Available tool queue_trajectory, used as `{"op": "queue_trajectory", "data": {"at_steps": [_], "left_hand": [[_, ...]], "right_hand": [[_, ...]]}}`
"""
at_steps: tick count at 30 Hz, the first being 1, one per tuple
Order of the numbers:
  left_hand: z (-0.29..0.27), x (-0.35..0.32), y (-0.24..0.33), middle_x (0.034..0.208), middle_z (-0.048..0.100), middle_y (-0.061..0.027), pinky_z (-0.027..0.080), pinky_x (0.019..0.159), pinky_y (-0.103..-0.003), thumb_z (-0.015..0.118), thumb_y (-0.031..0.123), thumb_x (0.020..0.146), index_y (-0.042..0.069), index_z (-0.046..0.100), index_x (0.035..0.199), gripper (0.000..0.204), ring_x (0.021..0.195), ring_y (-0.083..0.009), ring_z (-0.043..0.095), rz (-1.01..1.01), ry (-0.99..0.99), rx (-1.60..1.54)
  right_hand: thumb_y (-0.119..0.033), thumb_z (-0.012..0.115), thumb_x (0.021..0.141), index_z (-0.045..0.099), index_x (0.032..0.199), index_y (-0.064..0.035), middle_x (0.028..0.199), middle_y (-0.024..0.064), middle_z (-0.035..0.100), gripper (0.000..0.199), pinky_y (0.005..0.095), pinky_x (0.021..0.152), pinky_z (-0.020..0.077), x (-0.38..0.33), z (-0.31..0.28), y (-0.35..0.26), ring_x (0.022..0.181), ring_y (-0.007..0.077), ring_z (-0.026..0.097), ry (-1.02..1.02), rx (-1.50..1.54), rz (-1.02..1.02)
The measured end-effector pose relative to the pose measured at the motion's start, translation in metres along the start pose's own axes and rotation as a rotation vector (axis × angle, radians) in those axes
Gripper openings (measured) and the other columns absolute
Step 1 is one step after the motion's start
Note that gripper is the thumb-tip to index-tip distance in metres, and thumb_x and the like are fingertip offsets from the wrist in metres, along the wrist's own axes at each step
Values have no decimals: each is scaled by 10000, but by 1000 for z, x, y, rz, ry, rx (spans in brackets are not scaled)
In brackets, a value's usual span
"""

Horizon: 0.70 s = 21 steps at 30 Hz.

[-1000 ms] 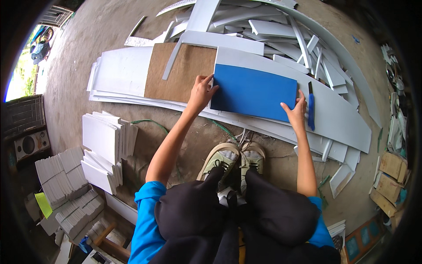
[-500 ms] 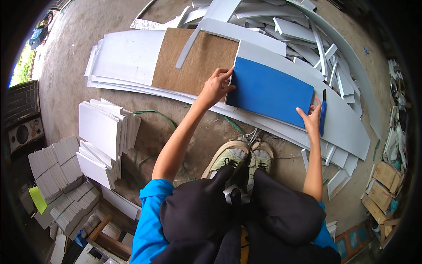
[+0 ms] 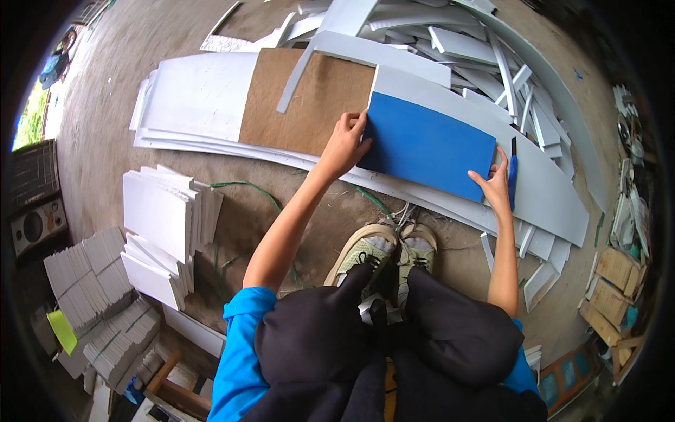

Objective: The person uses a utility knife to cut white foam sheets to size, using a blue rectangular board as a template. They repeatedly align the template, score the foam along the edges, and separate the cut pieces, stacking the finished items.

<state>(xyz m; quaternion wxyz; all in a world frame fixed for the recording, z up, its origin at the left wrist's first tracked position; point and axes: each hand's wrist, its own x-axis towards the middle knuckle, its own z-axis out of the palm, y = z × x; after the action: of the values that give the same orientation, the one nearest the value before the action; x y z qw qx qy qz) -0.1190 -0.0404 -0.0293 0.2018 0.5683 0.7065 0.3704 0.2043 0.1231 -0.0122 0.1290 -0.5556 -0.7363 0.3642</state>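
A flat blue rectangular board [image 3: 429, 144] lies on a stack of long white sheets [image 3: 552, 197]. My left hand [image 3: 344, 145] holds its left edge, fingers bent and thumb at the side. At the opposite short edge, my right hand [image 3: 494, 186] grips the right end with the thumb on top and fingers round the corner. Just beyond that hand lies a blue utility knife [image 3: 513, 176] with a dark tip. Left of the blue board is a brown wood-like panel [image 3: 302, 116], crossed by a narrow white strip [image 3: 296, 81].
White offcuts [image 3: 464, 46] are heaped behind the sheets. To the left, cut white boards [image 3: 156, 214] stand in bundles near tied stacks [image 3: 88, 274] and a speaker [image 3: 39, 224]. A green cord [image 3: 246, 184] runs over the floor by my shoes [image 3: 369, 250]. Cardboard pieces [image 3: 612, 302] lie right.
The view has shifted slightly, so the boards and sheets sit a little further left. Both hands keep their hold on the blue board's edges, with no clear movement against the sheets.
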Motion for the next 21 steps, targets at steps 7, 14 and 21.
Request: {"op": "queue_trajectory", "data": {"at_steps": [7,14,21], "left_hand": [[33,-11,12,1141,350,-237,317,914,-442,516,-1,659,-32,274,1291,677,1013,-364,371,-45,186,176],[43,-12,15,1171,348,-231,295,922,-444,492,94,823,-5,276,1298,531,1050,-359,354,-88,200,286],[33,-6,27,1353,229,-198,169,988,-506,496,418,820,64,228,1351,693,1196,-366,268,214,49,482]], "right_hand": [[-84,668,729,226,1322,-94,981,165,553,739,312,772,459,1,-11,1,869,200,567,27,243,96],[-99,728,641,290,1271,-103,875,133,612,767,331,714,478,11,-6,20,779,215,606,80,251,88],[-140,736,625,279,1275,-102,840,88,616,795,340,730,458,10,-12,13,769,231,596,74,181,118]]}}
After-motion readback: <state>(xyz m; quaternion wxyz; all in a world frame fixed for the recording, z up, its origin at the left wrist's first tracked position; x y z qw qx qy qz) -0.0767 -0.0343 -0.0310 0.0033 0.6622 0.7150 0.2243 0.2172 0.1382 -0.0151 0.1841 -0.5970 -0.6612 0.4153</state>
